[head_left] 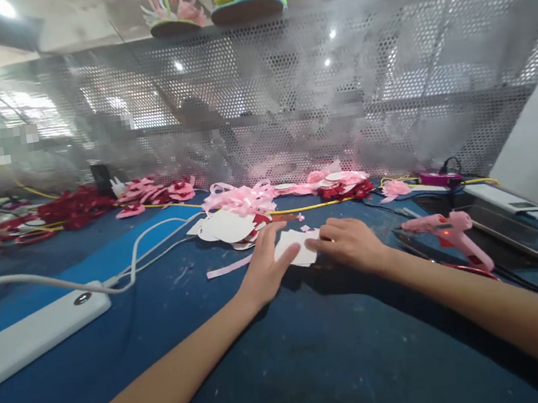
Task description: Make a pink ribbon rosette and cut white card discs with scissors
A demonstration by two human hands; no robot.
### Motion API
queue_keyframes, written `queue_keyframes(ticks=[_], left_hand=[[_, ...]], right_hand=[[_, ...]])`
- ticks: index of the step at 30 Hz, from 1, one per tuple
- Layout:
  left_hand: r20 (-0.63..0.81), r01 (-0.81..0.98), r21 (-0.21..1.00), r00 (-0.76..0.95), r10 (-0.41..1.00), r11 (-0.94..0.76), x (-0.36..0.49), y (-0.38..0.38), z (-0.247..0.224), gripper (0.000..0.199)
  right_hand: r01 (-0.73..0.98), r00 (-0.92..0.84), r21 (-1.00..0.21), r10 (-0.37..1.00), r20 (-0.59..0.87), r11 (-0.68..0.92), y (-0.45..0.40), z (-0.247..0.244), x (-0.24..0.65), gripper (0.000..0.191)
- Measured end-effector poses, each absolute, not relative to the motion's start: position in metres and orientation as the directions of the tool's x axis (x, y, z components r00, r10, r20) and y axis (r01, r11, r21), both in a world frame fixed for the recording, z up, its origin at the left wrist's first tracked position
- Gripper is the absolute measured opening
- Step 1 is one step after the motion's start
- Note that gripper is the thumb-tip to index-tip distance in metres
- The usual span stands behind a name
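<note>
A white card piece (pixel 302 256) with angular edges lies between my two hands in the middle of the blue table. My left hand (pixel 265 262) grips its left side, the thumb lying over the face. On the right edge, the curled fingers of my right hand (pixel 349 243) pinch the same card. A pink ribbon strip (pixel 231 268) lies just left of my left hand. Behind it rests a pile of white cut-outs (pixel 227 226) with some red edges, and a heap of pink ribbon (pixel 238 197) beyond.
A pink glue gun (pixel 455 231) with a lit red light lies at the right, near a phone (pixel 515 225). A white power strip (pixel 41 333) with cables is at the left. Red bows (pixel 75 207) line the back, before a perforated metal screen (pixel 255 109).
</note>
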State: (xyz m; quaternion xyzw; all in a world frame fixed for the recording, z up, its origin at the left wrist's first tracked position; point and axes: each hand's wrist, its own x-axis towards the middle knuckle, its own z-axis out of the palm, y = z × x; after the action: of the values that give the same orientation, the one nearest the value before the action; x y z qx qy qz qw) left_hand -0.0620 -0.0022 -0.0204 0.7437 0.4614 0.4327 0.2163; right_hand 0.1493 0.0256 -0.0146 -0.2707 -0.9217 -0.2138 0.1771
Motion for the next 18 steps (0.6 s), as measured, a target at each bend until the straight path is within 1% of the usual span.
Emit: queue_keyframes(ticks=[2,4,5,7,10,12,15,17,18], left_hand=[[0.311,0.330,0.887,0.095,0.946,-0.324,-0.060,-0.002,-0.021,0.051],[0.149,0.194,0.969,0.050,0.988,-0.156,-0.055,-0.005,-0.022,0.051],[0.076,0.145,0.986,0.063,0.995,-0.085,-0.052,-0.008,-0.022,0.051],[-0.041,0.063,0.998,0.143,0.989,0.032,-0.046,-0.014,-0.023,0.051],[-0.163,0.006,0.986,0.243,0.956,0.166,-0.037,-0.023,-0.022,0.047],[-0.199,0.042,0.980,0.282,0.939,0.195,-0.031,-0.028,-0.022,0.043],[-0.200,0.136,0.978,0.355,0.913,0.161,-0.023,-0.032,-0.023,0.038],[-0.173,0.191,0.976,0.383,0.907,0.105,-0.018,-0.034,-0.025,0.037],[-0.152,0.210,0.975,0.387,0.909,0.073,-0.016,-0.036,-0.025,0.036]], right_hand=[[0.539,-0.803,0.341,0.348,0.483,0.770,0.022,-0.011,0.159,0.024],[0.509,-0.814,0.366,0.296,0.500,0.779,0.015,-0.009,0.169,0.025],[0.490,-0.821,0.383,0.268,0.504,0.783,0.010,-0.008,0.175,0.026],[0.441,-0.838,0.421,0.197,0.509,0.793,-0.001,-0.009,0.186,0.027],[0.385,-0.865,0.466,0.136,0.482,0.797,-0.021,-0.012,0.204,0.026],[0.383,-0.881,0.491,0.149,0.449,0.782,-0.032,-0.013,0.216,0.027],[0.381,-0.904,0.509,0.195,0.381,0.771,-0.043,-0.013,0.231,0.029],[0.393,-0.909,0.477,0.253,0.332,0.786,-0.052,-0.013,0.238,0.027],[0.397,-0.912,0.434,0.293,0.288,0.809,-0.059,-0.016,0.241,0.025]])
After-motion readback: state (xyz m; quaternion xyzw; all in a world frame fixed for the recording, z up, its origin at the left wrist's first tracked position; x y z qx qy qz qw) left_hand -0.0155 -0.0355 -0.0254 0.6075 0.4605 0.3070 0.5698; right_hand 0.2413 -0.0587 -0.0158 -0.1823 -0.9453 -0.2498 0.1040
